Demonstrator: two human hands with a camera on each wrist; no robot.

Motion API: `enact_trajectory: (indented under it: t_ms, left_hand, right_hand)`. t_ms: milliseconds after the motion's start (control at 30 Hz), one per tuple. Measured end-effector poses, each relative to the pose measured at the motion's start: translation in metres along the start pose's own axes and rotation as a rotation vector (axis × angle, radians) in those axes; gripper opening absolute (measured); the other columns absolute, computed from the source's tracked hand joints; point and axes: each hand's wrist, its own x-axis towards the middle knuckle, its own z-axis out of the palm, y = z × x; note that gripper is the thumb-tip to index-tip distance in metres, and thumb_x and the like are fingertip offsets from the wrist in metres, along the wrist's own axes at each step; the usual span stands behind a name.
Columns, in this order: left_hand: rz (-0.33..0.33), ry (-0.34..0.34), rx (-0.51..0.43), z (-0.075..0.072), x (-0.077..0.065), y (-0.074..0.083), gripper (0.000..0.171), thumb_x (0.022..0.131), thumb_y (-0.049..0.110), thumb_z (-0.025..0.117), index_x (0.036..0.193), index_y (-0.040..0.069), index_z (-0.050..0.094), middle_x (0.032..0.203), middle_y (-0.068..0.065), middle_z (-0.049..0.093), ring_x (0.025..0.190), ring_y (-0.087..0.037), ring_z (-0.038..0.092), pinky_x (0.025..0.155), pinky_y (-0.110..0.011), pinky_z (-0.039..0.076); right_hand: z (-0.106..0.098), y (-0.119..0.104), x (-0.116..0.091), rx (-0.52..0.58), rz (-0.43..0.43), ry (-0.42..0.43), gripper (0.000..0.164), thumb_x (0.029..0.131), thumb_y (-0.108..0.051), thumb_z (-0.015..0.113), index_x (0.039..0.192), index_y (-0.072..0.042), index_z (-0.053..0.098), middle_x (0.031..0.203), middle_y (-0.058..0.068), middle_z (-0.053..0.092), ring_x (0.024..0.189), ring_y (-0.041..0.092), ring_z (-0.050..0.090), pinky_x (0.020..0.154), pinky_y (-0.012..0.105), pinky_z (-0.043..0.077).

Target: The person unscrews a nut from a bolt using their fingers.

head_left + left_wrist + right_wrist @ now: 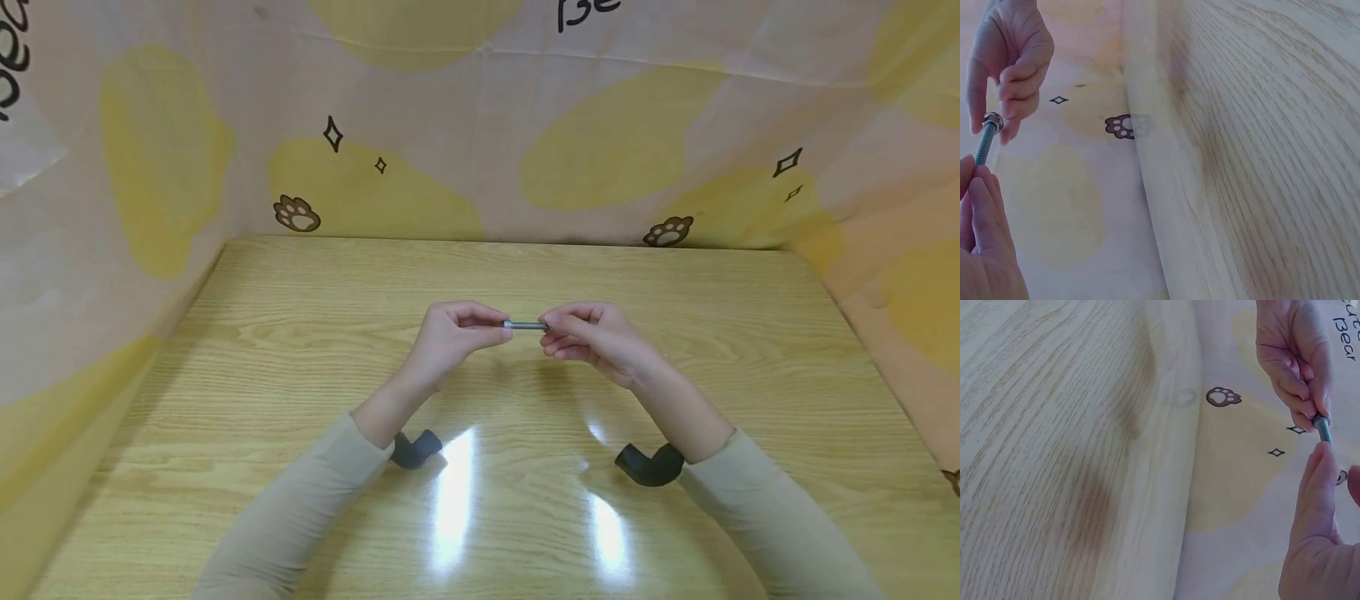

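- Wood-grain table (300, 375), paw-print cloth backdrop (600, 150): from the head view I see my left hand (450, 337) and right hand (592, 337) pinching a threaded bolt (525, 325) above table centre.
- Left wrist view: a nut (992, 120) sits at 12 o'clock on the bolt, held by the right fingertips.
- Right wrist view: I judge the bolt stiff, light and slick; best gripped at its ends.

Both hands on a threaded rod above the bench

We find the left hand (450, 337) and right hand (592, 337) raised over the wooden bench (300, 350), each pinching one end of a short grey rod (525, 325) held level between them. We record beige sleeves (300, 500) on both arms, black wrist mounts (648, 464) beneath them, and a paw-print cloth backdrop (480, 125) behind.
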Motion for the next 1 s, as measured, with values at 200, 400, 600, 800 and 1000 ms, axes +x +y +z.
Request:
enact_trajectory:
  t_ms: [200, 400, 600, 800, 1000]
  left_hand:
    - [-0.003, 0.0, -0.002, -0.0005, -0.0003, -0.0005, 0.022, 0.077, -0.001, 0.073, 0.097, -0.009, 0.066, 0.092, -0.011, 0.068, 0.083, -0.019, 0.066, 0.081, -0.033, 0.053]
    - [0.002, -0.003, -0.018, -0.0003, 0.0001, -0.0013, 0.022, 0.077, -0.002, 0.073, 0.096, -0.01, 0.066, 0.091, -0.011, 0.068, 0.082, -0.019, 0.066, 0.08, -0.033, 0.053]
    - [-0.005, 0.007, -0.005, -0.0003, 0.0, 0.0005, 0.021, 0.077, -0.001, 0.073, 0.096, -0.008, 0.067, 0.092, -0.011, 0.068, 0.082, -0.019, 0.065, 0.079, -0.032, 0.053]
    - [0.008, -0.004, 0.002, 0.0002, 0.0013, -0.0007, 0.021, 0.078, 0.0, 0.073, 0.096, -0.008, 0.067, 0.092, -0.012, 0.068, 0.083, -0.02, 0.066, 0.08, -0.033, 0.053]
    - [0.008, 0.001, 0.009, 0.0012, 0.0011, -0.0007, 0.021, 0.077, 0.0, 0.073, 0.095, -0.007, 0.067, 0.092, -0.01, 0.068, 0.082, -0.019, 0.066, 0.079, -0.033, 0.053]
  right_hand:
    - [0.0007, 0.001, 0.001, -0.006, -0.022, 0.034, 0.021, 0.088, 0.01, 0.055, 0.09, -0.006, 0.068, 0.081, 0.006, 0.068, 0.074, 0.014, 0.067, 0.073, 0.024, 0.054]
    - [-0.0007, 0.0019, 0.0001, -0.056, -0.057, 0.033, 0.027, 0.084, 0.013, 0.057, 0.087, -0.011, 0.069, 0.083, 0.004, 0.067, 0.078, 0.013, 0.067, 0.077, 0.026, 0.054]
    - [-0.0014, 0.0004, -0.0008, -0.068, -0.046, 0.009, 0.025, 0.087, 0.009, 0.057, 0.101, -0.009, 0.066, 0.085, 0.006, 0.069, 0.08, 0.016, 0.068, 0.076, 0.028, 0.054]
    - [0.0, -0.0013, -0.0001, -0.008, -0.009, 0.006, 0.014, 0.092, 0.001, 0.054, 0.09, -0.003, 0.066, 0.076, 0.009, 0.068, 0.068, 0.014, 0.067, 0.065, 0.024, 0.055]
    - [-0.0019, 0.0001, -0.0007, -0.022, -0.068, 0.024, 0.025, 0.087, 0.011, 0.055, 0.086, -0.01, 0.07, 0.081, 0.005, 0.068, 0.075, 0.014, 0.067, 0.073, 0.025, 0.054]
